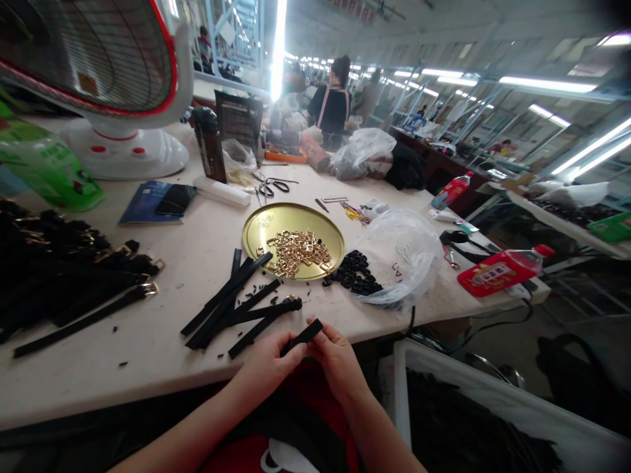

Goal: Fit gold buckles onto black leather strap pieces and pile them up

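Close to my body, at the table's front edge, I hold a short black strap (306, 334) between both hands. My left hand (277, 353) has its thumb and fingers closed on the strap's near part. My right hand (332, 348) pinches it near the far end; some of its fingers are hidden. Just beyond lie several loose black straps (221, 309), one with a small fitting at its end. A round gold tray (254, 226) behind them bears a heap of small gold buckles (300, 249). Beside it, black rings (357, 272) spill from a clear plastic bag (409, 249).
A pile of buckled black straps (73, 276) covers the left, below a fan (133, 154). Scissors (273, 185), a phone (175, 199) and a dark bottle (210, 144) stand farther back. A red bottle (503, 270) lies right; a white bin (401, 387) stands below. A person (332, 105) is beyond.
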Action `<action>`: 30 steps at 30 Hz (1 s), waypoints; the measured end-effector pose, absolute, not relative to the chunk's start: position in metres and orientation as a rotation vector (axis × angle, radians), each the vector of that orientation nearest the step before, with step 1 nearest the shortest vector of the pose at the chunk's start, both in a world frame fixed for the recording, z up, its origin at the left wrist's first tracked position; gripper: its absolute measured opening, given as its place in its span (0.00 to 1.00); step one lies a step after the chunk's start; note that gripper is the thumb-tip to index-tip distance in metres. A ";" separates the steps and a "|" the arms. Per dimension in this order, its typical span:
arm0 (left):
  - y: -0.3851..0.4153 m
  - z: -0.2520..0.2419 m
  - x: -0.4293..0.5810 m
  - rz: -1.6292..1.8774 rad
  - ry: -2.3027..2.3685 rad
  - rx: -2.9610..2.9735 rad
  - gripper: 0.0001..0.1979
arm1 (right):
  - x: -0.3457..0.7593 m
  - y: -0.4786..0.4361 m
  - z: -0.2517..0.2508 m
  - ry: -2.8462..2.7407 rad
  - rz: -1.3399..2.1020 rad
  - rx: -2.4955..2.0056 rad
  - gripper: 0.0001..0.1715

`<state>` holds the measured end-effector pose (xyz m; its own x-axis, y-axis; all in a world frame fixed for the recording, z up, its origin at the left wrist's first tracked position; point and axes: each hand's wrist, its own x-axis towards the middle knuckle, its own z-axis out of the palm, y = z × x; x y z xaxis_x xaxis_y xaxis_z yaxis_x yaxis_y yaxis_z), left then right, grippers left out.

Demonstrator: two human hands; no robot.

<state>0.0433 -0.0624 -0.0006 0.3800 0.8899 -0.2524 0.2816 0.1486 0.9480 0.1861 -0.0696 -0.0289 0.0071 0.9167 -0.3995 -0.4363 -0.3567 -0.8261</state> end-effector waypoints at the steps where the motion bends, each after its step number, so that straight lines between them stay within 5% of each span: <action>1: -0.062 0.001 0.046 0.606 1.142 1.386 0.14 | 0.184 -0.071 -0.031 -0.622 1.584 -1.197 0.19; 30: -0.071 -0.007 0.032 0.310 0.976 1.160 0.17 | 0.174 -0.091 -0.030 -0.193 1.601 -0.909 0.14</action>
<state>0.0315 -0.0708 -0.0074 0.5719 0.6623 -0.4840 0.2614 0.4121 0.8728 0.1739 -0.0906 -0.0296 0.0308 0.8963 -0.4424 -0.7658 -0.2632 -0.5867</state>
